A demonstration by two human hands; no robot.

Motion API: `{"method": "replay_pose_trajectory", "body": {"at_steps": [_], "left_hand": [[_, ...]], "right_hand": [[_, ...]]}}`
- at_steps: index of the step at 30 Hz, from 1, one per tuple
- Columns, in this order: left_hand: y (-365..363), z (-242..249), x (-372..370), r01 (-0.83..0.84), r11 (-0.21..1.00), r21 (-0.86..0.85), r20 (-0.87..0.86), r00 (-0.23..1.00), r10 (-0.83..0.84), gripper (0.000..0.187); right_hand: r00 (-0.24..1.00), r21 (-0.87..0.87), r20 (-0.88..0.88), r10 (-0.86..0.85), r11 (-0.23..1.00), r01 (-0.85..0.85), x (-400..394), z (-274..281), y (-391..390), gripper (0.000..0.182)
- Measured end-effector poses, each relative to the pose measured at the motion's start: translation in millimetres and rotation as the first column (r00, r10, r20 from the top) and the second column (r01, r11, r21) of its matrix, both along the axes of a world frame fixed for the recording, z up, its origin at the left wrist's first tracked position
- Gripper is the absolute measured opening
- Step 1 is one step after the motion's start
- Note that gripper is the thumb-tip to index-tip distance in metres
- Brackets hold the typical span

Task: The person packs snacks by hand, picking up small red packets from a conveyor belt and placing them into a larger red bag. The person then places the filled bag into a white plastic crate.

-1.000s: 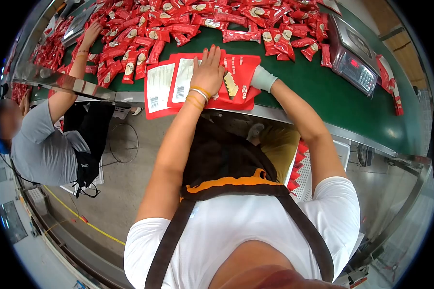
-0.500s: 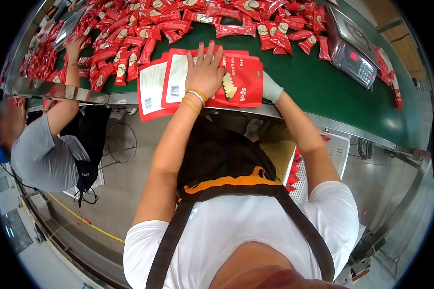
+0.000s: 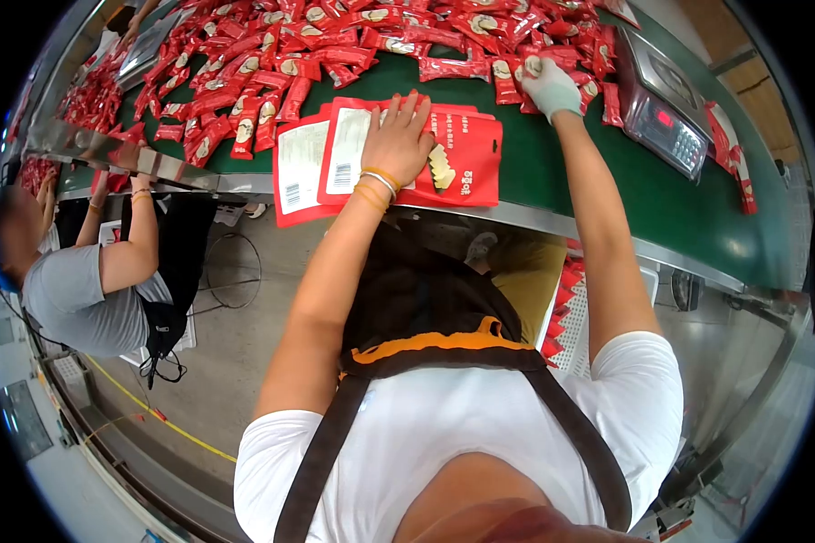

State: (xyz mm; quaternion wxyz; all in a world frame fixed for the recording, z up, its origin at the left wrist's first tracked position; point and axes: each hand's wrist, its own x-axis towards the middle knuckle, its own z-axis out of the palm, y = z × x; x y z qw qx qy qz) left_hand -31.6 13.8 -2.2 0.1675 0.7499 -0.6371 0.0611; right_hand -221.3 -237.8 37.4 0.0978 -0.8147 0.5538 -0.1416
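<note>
Fanned well to the left of the digital weighing scale (image 3: 666, 118), the red barcoded pouches (image 3: 344, 149) lie under your left hand (image 3: 398, 145), their lower edges jutting past the table's metal rim (image 3: 516, 213). That overhang looks the likeliest trouble: should your palm ease off or drag toward you, the glossy layers could slip over one another and drop. Nearer the scale, loose wrapped snack packets (image 3: 301, 68) crowd together (one lies just beside it), and a careless tug could scatter neighbours or knock them against it. Your left hand rests flat, fingers extended and slightly parted, pressing the pouches rather than gripping them, its arm (image 3: 321, 290) reaching up from your body. Your gloved right hand (image 3: 552, 88) arches over the packets a little left of the scale, its arm (image 3: 602, 199) stretched nearly straight. Those fingers curl at one wrapped packet (image 3: 532, 65); whether they have closed firmly around it cannot be told, since the glove hides the contact.
</note>
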Motion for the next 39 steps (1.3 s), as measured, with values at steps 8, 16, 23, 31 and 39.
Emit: {"method": "replay_pose_trajectory", "body": {"at_steps": [8, 16, 23, 31, 39], "left_hand": [[3, -3, 0, 0.012, 0.997, -0.070, -0.033, 0.999, -0.015, 0.055], [7, -2, 2, 0.063, 0.996, -0.059, 0.019, 0.998, -0.062, 0.053], [13, 8, -1, 0.095, 0.994, -0.047, 0.064, 0.994, -0.092, 0.052], [19, 15, -2, 0.185, 0.981, 0.063, 0.041, 0.981, -0.188, 0.060], [15, 17, -23, 0.173, 0.979, 0.104, 0.064, 0.982, -0.180, 0.065]], "right_hand": [[0.871, 0.320, 0.442, 0.214, 0.870, -0.376, -113, 18, 117, 0.039], [0.756, 0.621, 0.653, 0.047, 0.537, -0.570, -31, -21, 127, 0.037], [0.584, 0.347, 0.639, 0.501, 0.490, -0.800, -10, -58, 127, 0.041], [0.507, 0.279, 0.675, 0.536, 0.451, -0.848, 39, -80, 123, 0.044], [0.456, 0.227, 0.747, 0.483, 0.459, -0.859, 58, -91, 125, 0.046]]}}
